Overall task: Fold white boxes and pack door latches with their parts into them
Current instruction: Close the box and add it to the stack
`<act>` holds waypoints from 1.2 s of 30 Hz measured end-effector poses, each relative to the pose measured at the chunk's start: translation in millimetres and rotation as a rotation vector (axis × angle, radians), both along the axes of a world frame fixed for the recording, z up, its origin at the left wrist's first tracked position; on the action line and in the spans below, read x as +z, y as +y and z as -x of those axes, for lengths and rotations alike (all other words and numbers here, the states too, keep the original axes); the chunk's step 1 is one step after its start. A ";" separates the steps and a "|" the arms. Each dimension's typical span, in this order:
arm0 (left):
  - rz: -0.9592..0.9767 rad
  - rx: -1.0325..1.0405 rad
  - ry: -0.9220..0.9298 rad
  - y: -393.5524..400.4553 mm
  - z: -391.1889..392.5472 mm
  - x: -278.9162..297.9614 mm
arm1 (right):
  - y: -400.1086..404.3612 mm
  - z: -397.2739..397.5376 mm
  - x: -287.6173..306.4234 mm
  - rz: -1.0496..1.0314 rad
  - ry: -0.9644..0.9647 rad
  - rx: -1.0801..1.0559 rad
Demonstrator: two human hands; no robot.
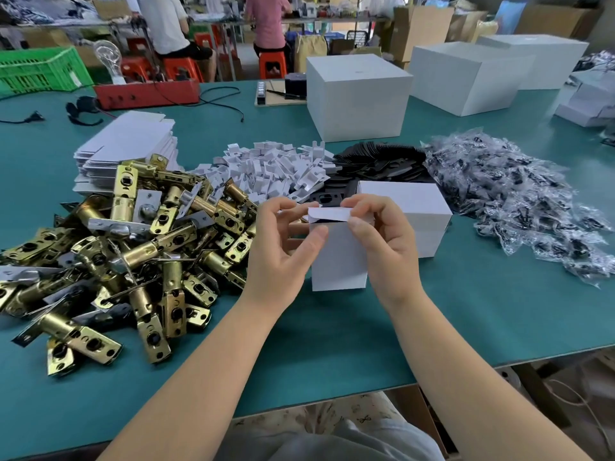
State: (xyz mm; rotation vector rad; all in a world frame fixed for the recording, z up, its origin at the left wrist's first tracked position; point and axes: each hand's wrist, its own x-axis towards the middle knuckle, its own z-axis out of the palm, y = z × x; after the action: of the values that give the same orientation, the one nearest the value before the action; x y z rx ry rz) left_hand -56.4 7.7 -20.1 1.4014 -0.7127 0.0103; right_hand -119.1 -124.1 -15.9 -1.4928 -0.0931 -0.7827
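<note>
Both hands on small white box [337, 261], upright on green table [466, 311] just in front: left hand [283, 247] pinches box's side to steady, right hand [382, 241] pinches top flap [327, 214], prob. to tuck shut. Brass latches [133, 247] piled left, flat blanks [126, 148] behind, bagged parts [519, 201] right — all w/in reach.

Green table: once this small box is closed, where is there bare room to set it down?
Bare table lies along the near edge, between the latch pile and the bagged parts, just below the small box. Behind the box it is crowded: white inserts, black plates, another white box.
</note>
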 end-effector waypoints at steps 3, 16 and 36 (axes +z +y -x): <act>-0.068 -0.087 -0.010 -0.3 -1.7 7.5 | -1.8 0.4 -2.3 -0.021 0.006 -0.004; -0.186 -0.125 -0.042 -1.3 -10.4 18.9 | -6.2 -2.9 2.8 -0.063 -0.009 -0.059; -0.189 -0.058 -0.138 4.1 -16.9 21.2 | -5.1 1.5 -2.2 0.054 0.044 -0.089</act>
State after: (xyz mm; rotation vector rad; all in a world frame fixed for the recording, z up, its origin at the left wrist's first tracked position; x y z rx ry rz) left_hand -39.5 11.8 1.1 1.5705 -0.8870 -0.0058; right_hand -120.6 -129.1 -18.1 -1.5736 -0.0151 -0.8238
